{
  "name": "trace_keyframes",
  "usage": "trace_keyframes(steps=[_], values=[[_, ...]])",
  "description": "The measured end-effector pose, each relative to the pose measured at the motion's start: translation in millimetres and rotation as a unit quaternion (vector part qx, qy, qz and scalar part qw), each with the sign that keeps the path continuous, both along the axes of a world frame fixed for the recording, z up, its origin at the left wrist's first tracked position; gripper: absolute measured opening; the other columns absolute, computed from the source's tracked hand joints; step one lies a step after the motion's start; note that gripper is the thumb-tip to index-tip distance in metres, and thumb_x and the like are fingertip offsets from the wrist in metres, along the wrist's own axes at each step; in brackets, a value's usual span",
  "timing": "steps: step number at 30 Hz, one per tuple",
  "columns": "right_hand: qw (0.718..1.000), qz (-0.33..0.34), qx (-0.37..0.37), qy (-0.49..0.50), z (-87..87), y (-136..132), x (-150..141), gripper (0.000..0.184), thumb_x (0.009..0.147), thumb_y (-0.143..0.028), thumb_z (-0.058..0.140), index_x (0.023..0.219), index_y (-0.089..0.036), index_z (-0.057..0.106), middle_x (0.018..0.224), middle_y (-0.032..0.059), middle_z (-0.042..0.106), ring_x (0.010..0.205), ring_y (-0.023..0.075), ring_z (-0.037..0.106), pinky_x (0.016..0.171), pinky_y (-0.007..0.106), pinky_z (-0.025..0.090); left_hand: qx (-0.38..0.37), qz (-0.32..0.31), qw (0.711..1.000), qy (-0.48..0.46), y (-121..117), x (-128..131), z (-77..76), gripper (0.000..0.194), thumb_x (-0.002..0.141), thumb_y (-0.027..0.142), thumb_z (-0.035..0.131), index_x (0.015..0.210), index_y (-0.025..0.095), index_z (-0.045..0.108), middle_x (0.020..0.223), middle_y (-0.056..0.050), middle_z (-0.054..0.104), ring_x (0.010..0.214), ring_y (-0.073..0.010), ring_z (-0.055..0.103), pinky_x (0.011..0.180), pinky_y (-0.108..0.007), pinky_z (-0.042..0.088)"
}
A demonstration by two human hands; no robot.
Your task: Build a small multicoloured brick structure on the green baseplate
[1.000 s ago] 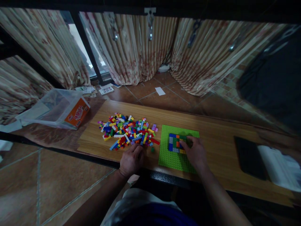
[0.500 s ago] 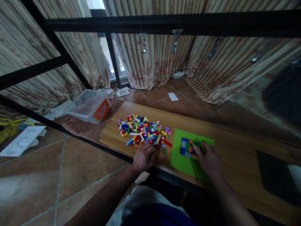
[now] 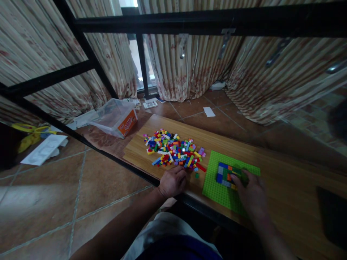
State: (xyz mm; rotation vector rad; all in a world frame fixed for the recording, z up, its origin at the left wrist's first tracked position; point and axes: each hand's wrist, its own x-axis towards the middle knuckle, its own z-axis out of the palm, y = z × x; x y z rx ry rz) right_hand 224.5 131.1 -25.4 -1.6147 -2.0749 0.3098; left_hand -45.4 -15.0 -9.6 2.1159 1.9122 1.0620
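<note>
My right hand (image 3: pixel 252 189) is over a light green studded baseplate (image 3: pixel 213 184), thumb and fingers closed around a dark green building brick (image 3: pixel 244 177). Under and beside those fingers, a flat block of joined bricks (image 3: pixel 221 173) in blue, grey, orange, green and yellow sits on the baseplate. The hand covers its right side. My left hand (image 3: pixel 173 181) rests curled at the table's near edge, against the front of a heap of loose coloured bricks (image 3: pixel 173 150). Its fingertips are hidden. A small green brick (image 3: pixel 196 175) lies just right of it.
The bricks and baseplate are on a long wooden table (image 3: pixel 168 124). Beyond its left end stands a clear plastic bin (image 3: pixel 108 117) with an orange label. A black rail (image 3: pixel 179 21) crosses above, before striped curtains (image 3: pixel 173 72). A dark flat object (image 3: pixel 332 213) lies at right.
The whole view has shifted, so the table and both hands appear farther right. Both hands keep nearly the same places over the bricks and the baseplate.
</note>
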Motion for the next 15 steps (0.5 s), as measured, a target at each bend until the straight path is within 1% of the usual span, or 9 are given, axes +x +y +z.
trace_keyframes(steps=[4, 10, 12, 15], values=[[1.0, -0.011, 0.025, 0.007, -1.2, -4, -5, 0.081, 0.082, -0.078, 0.036, 0.12, -0.011, 0.06, 0.109, 0.019, 0.058, 0.108, 0.0327, 0.051, 0.094, 0.048, 0.043, -0.007, 0.006, 1.0, 0.0, 1, 0, -0.7, 0.013, 0.085, 0.012, 0.045, 0.081, 0.019, 0.056, 0.093, -0.006, 0.064, 0.078, -0.0156, 0.062, 0.068, -0.025, 0.05], [0.998, -0.008, 0.055, 0.019, -0.7, -8, -11, 0.075, 0.086, -0.073, 0.037, 0.121, -0.01, 0.059, 0.109, 0.0192, 0.058, 0.108, 0.0315, 0.052, 0.095, 0.048, 0.043, -0.01, 0.002, 1.0, 0.002, 2, -2, -0.1, 0.014, 0.085, 0.011, 0.045, 0.08, 0.019, 0.056, 0.09, -0.005, 0.063, 0.077, -0.0154, 0.062, 0.068, -0.025, 0.049], [0.998, -0.009, 0.053, 0.025, 1.3, -8, -12, 0.072, 0.088, -0.069, 0.036, 0.12, -0.01, 0.06, 0.11, 0.0198, 0.059, 0.11, 0.0314, 0.052, 0.097, 0.049, 0.042, -0.012, 0.0, 1.0, 0.002, 2, -2, 0.6, 0.014, 0.085, 0.012, 0.045, 0.081, 0.02, 0.056, 0.089, -0.005, 0.063, 0.078, -0.0158, 0.062, 0.068, -0.025, 0.049], [0.997, -0.016, 0.032, 0.063, 6.9, -7, -8, 0.064, 0.095, -0.058, 0.027, 0.116, -0.009, 0.062, 0.109, 0.02, 0.061, 0.107, 0.0294, 0.054, 0.096, 0.048, 0.043, -0.015, 0.001, 1.0, 0.003, 3, -3, 0.8, 0.014, 0.086, 0.013, 0.045, 0.081, 0.019, 0.056, 0.089, -0.005, 0.062, 0.079, -0.0158, 0.062, 0.067, -0.025, 0.049]])
